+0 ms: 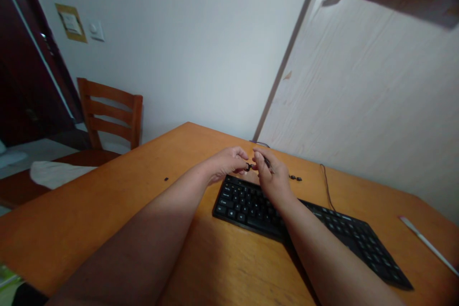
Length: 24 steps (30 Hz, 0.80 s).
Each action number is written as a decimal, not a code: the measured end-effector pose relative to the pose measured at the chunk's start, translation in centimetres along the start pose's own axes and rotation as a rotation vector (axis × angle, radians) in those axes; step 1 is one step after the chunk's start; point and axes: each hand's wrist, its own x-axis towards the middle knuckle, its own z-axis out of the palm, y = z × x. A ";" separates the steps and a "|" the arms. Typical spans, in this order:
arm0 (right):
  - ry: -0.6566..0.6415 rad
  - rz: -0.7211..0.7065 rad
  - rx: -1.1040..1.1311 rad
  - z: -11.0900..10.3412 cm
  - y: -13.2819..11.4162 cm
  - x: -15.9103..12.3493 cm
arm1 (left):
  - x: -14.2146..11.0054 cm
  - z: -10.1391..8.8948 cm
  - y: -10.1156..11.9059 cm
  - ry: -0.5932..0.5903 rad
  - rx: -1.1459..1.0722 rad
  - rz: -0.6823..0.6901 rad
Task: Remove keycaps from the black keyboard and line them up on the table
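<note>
A black keyboard [322, 232] lies on the orange wooden table [118, 201]. Both of my hands hover over its far left end. My left hand [227, 162] is closed in a pinch on a small dark piece [248, 167] between the two hands. My right hand [270, 174] is also closed, its fingertips meeting the same small piece, with a thin dark stick-like thing running through its fingers. What the piece is I cannot make out.
A thin black cable [326, 186] trails behind the keyboard, with small dark bits [296, 178] beside it. A tiny dark speck [166, 179] lies at left. A white pen-like stick [426, 244] lies at right. A wooden chair [111, 114] stands beyond the table; walls close behind.
</note>
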 end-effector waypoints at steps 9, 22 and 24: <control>-0.285 -0.066 -0.568 -1.6 -0.6 0.3 | 0.1 -0.6 -0.2 0.023 -0.024 -0.039; -0.302 -0.001 -0.720 -1.9 -0.6 0.9 | 0.7 -1.3 -0.4 0.222 0.054 0.035; -0.327 0.020 -0.757 -2.1 -0.4 1.4 | 1.3 -2.2 -1.0 0.399 0.096 0.075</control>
